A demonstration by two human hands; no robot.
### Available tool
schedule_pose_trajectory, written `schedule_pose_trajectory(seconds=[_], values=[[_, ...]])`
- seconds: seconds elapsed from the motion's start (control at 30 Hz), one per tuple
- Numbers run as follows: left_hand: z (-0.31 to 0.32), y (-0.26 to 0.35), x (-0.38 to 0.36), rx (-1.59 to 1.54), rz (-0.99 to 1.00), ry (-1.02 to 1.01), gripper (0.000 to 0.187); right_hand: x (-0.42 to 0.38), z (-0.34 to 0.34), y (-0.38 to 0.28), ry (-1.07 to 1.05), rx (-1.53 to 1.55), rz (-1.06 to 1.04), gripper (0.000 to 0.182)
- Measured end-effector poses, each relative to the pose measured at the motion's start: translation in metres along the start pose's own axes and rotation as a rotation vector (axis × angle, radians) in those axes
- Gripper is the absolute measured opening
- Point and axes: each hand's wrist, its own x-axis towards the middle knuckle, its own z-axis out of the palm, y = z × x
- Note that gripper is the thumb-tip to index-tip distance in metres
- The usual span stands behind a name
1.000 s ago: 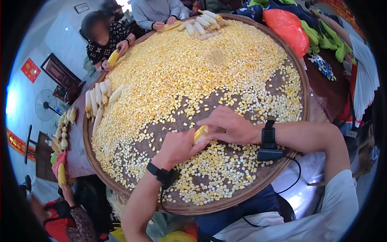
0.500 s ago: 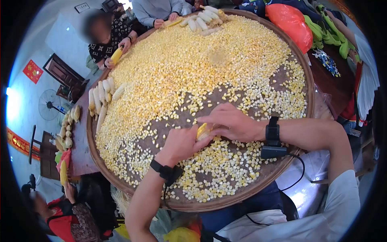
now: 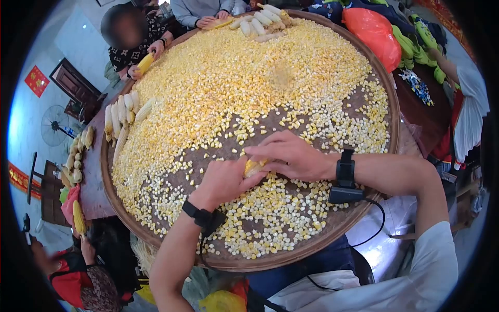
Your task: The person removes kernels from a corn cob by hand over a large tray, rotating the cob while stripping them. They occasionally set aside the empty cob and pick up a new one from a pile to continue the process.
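**Cob stays low, both hands on it**

Your left hand (image 3: 224, 182) and right hand (image 3: 291, 156) remain clamped on the corn cob (image 3: 254, 167), just above the basket tray (image 3: 249, 262). Since a second ago, grip is unchanged and the cob has barely shifted. Loose kernels (image 3: 275, 208) lie beneath your hands; judging by that, shelling continues mid-cob. Bare cobs (image 3: 122, 112) sit at the far-left rim.
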Motion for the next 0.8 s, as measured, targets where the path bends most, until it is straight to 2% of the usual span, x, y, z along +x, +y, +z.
schedule_pose_trajectory(seconds=[0.23, 0.4, 0.53, 0.67, 0.8], values=[[0.014, -0.009, 0.001, -0.057, 0.039, 0.054, 0.066, 0.000, -0.001, 0.002, -0.014, 0.028, -0.005, 0.061], [0.014, -0.011, -0.001, -0.039, 0.065, 0.104, 0.066, 0.002, -0.006, -0.003, -0.113, 0.018, 0.034, 0.064], [0.002, -0.003, -0.003, -0.078, 0.025, 0.052, 0.065, 0.007, -0.006, -0.007, -0.039, 0.025, 0.012, 0.067], [-0.019, 0.011, -0.009, 0.003, -0.006, 0.007, 0.065, 0.007, -0.010, -0.010, -0.167, -0.011, 0.058, 0.069], [-0.019, 0.011, -0.008, -0.006, 0.003, -0.002, 0.067, 0.004, -0.009, -0.008, -0.137, 0.022, 0.092, 0.065]])
